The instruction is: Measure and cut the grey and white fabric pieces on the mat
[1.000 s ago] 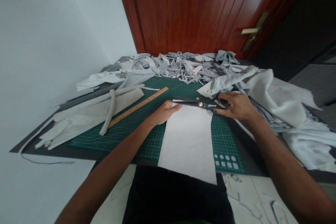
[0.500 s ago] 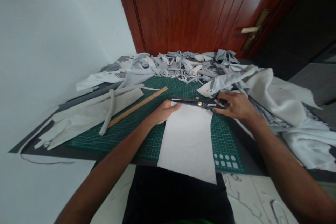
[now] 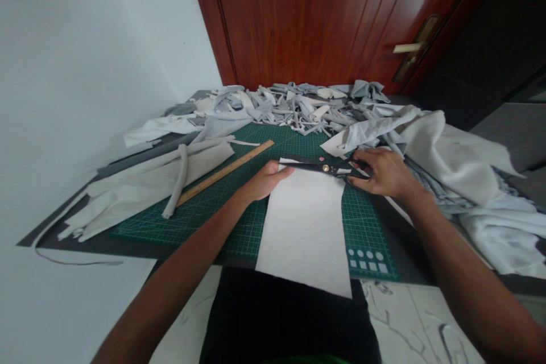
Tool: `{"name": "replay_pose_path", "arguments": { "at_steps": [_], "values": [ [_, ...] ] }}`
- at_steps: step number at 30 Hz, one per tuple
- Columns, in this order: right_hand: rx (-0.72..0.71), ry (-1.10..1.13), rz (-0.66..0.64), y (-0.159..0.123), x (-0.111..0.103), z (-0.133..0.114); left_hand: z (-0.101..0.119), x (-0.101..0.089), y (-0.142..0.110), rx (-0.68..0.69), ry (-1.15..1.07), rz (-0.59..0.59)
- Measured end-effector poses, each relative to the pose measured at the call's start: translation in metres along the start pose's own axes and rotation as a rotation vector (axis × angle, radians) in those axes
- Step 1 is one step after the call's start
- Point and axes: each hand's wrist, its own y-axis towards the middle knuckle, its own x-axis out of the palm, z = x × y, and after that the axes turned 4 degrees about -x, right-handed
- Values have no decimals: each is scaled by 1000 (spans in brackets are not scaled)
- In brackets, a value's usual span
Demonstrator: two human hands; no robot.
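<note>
- Your right hand [image 3: 384, 173] is clenched on the handles of the black tailor's shears [image 3: 318, 167], which lie across the far end of the white cloth sheet.
- Your left hand [image 3: 264, 181] is flat and grasping nothing, its fingers by the shears' tip on the sheet's far edge.
- The white cloth sheet [image 3: 303, 227] lies on the green cutting mat [image 3: 367, 227], its near end running off the mat toward you.
- You appear to be cutting across the sheet's far end; you cannot tell whether the cloth sits between the blades.
- The next move calls for pinning the sheet with your left hand and keeping the blades straight.
- The wooden ruler [image 3: 226, 170] lies left of your left hand, by folded pale cloth [image 3: 140, 187]; grey fabric scraps [image 3: 281, 105] are heaped beyond the mat.
</note>
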Motion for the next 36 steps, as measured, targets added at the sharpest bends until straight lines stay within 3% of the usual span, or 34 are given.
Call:
{"name": "replay_pose_path", "arguments": {
  "at_steps": [36],
  "values": [
    [-35, 70, -23, 1, 7, 6, -7, -10, 3, -6, 116, 24]
  ]
}}
